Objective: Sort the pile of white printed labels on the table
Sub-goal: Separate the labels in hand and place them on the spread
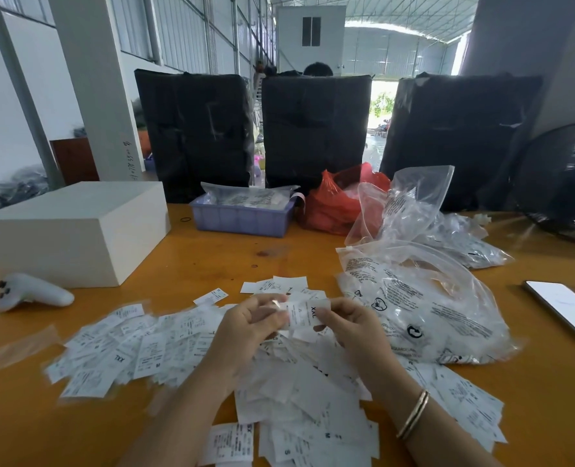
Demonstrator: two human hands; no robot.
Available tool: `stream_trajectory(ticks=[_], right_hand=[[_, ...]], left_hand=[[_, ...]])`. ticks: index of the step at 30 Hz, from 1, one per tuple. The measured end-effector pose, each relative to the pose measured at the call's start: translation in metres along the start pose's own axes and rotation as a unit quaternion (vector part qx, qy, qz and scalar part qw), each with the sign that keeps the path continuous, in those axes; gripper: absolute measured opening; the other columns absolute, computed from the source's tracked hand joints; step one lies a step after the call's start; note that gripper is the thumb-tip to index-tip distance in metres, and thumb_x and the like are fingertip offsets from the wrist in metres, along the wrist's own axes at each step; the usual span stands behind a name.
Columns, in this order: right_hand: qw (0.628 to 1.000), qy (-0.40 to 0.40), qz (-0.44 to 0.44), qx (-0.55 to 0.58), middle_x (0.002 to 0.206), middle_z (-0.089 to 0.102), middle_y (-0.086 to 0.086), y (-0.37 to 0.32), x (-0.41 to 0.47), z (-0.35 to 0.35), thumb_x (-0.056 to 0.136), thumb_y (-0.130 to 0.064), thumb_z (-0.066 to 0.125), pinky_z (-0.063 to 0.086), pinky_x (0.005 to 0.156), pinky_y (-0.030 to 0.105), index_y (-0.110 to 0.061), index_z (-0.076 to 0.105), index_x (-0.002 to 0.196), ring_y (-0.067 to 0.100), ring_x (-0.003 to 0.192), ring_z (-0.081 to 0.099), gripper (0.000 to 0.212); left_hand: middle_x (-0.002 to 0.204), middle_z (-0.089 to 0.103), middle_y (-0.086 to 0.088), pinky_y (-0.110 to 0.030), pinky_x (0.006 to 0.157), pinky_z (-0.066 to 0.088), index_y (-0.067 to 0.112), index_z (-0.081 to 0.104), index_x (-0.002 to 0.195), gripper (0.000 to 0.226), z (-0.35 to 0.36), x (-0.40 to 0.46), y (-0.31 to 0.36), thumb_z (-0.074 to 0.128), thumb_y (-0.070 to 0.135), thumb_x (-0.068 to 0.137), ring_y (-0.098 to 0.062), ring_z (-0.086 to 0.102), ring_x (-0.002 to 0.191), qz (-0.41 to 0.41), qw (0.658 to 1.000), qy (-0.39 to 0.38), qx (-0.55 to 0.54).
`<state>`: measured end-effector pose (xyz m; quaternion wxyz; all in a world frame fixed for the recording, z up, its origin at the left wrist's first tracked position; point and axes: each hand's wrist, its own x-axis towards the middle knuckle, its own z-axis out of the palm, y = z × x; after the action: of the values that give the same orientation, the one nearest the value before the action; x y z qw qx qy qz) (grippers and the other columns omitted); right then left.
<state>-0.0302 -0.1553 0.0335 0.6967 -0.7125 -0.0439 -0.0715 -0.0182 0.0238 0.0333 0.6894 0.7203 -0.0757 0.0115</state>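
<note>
A wide pile of white printed labels [151, 348] covers the near half of the wooden table [212, 257]. Above the pile's middle, my left hand [245, 328] and my right hand [350, 328] together hold a small bunch of labels [304, 315]; the top one reads XXL. Fingers of both hands curl around the bunch's edges. A few separate labels [276, 285] lie just beyond my hands. More labels [464, 402] spread out to the right of my right forearm, which wears a gold bangle.
Clear plastic bags [424, 308] with printed text lie right of my hands. A phone [565, 310] lies at the right edge. A white box [73, 230], a white controller [31, 293], a blue tray [242, 217], a red bag [333, 203] and black bales [313, 129] sit farther back.
</note>
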Motion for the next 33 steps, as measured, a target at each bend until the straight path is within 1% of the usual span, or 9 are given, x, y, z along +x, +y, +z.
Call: stream_trajectory(ticks=[3, 8, 12, 14, 16, 19, 24, 29, 33], right_hand=[[0.999, 0.000, -0.027, -0.023, 0.068, 0.068, 0.000, 0.0000, 0.0006, -0.0034, 0.086, -0.015, 0.065, 0.035, 0.040, 0.008, -0.012, 0.071, 0.084, -0.005, 0.042, 0.050, 0.007], [0.999, -0.003, -0.038, -0.033, 0.075, 0.070, 0.003, 0.0020, 0.0008, -0.0038, 0.086, -0.015, 0.065, 0.036, 0.042, 0.010, -0.013, 0.071, 0.084, -0.005, 0.046, 0.051, 0.007], [0.998, 0.027, -0.049, -0.019, 0.072, 0.069, 0.007, 0.0023, 0.0019, -0.0033, 0.088, -0.011, 0.063, 0.035, 0.040, 0.008, -0.011, 0.070, 0.083, -0.004, 0.043, 0.049, 0.008], [0.998, 0.029, -0.058, -0.023, 0.072, 0.069, 0.006, 0.0017, 0.0017, -0.0039, 0.087, -0.010, 0.063, 0.035, 0.040, 0.008, -0.010, 0.069, 0.082, -0.004, 0.043, 0.051, 0.008], [0.997, 0.016, -0.068, -0.037, 0.071, 0.069, 0.001, 0.0016, 0.0008, -0.0033, 0.087, -0.010, 0.064, 0.039, 0.044, 0.008, -0.012, 0.069, 0.082, -0.004, 0.049, 0.055, 0.007], [0.996, 0.006, -0.074, -0.053, 0.069, 0.069, -0.007, 0.0016, -0.0001, -0.0026, 0.087, -0.011, 0.064, 0.041, 0.047, 0.010, -0.014, 0.069, 0.081, -0.004, 0.056, 0.058, 0.009], [0.996, 0.003, -0.085, -0.039, 0.072, 0.070, -0.005, 0.0005, -0.0011, -0.0051, 0.087, -0.011, 0.063, 0.041, 0.046, 0.011, -0.015, 0.069, 0.080, -0.002, 0.057, 0.059, 0.010], [0.993, -0.006, -0.093, -0.078, 0.077, 0.070, -0.011, 0.0030, -0.0002, -0.0045, 0.088, -0.011, 0.063, 0.045, 0.053, 0.012, -0.016, 0.069, 0.081, -0.001, 0.067, 0.063, 0.010], [0.994, 0.009, -0.092, -0.061, 0.073, 0.070, -0.004, 0.0039, 0.0012, -0.0049, 0.087, -0.010, 0.063, 0.043, 0.051, 0.012, -0.011, 0.069, 0.083, 0.000, 0.060, 0.060, 0.008]], left_hand=[[0.083, 0.074, 0.010, -0.018, 0.065, 0.053, 0.021, 0.070, 0.092, 0.006, -0.0013, 0.0003, 0.0006, 0.065, 0.020, 0.088, -0.010, 0.070, 0.076, -0.012, 1.000, 0.012, -0.004], [0.086, 0.074, 0.009, -0.020, 0.071, 0.054, 0.030, 0.077, 0.089, 0.014, 0.0009, -0.0019, 0.0016, 0.064, 0.025, 0.089, -0.012, 0.068, 0.084, -0.017, 1.000, 0.016, -0.018], [0.082, 0.075, 0.004, -0.020, 0.067, 0.055, 0.024, 0.078, 0.087, 0.012, 0.0019, -0.0006, 0.0042, 0.069, 0.017, 0.084, -0.009, 0.069, 0.074, -0.030, 0.997, 0.051, -0.058], [0.080, 0.075, 0.002, -0.019, 0.064, 0.055, 0.023, 0.077, 0.083, 0.009, 0.0026, -0.0014, 0.0064, 0.071, 0.025, 0.077, -0.008, 0.069, 0.071, -0.027, 0.995, 0.062, -0.068], [0.075, 0.074, 0.002, -0.018, 0.063, 0.054, 0.022, 0.077, 0.080, 0.019, 0.0034, -0.0031, 0.0070, 0.069, 0.036, 0.071, -0.008, 0.069, 0.069, -0.019, 0.995, 0.071, -0.064], [0.072, 0.073, 0.004, -0.020, 0.065, 0.053, 0.025, 0.077, 0.080, 0.012, 0.0041, -0.0027, 0.0055, 0.067, 0.032, 0.081, -0.010, 0.068, 0.072, -0.026, 0.995, 0.080, -0.060], [0.073, 0.074, 0.004, -0.018, 0.063, 0.052, 0.020, 0.076, 0.080, 0.017, 0.0051, -0.0018, 0.0058, 0.066, 0.034, 0.083, -0.008, 0.069, 0.071, -0.036, 0.993, 0.097, -0.058], [0.066, 0.072, 0.003, -0.013, 0.055, 0.050, 0.021, 0.075, 0.060, 0.029, 0.0062, -0.0019, 0.0068, 0.067, 0.036, 0.084, -0.004, 0.068, 0.064, -0.042, 0.990, 0.118, -0.065], [0.068, 0.073, 0.004, -0.014, 0.058, 0.050, 0.020, 0.075, 0.064, 0.028, 0.0067, -0.0019, 0.0059, 0.066, 0.037, 0.084, -0.004, 0.068, 0.067, -0.037, 0.993, 0.104, -0.040]])
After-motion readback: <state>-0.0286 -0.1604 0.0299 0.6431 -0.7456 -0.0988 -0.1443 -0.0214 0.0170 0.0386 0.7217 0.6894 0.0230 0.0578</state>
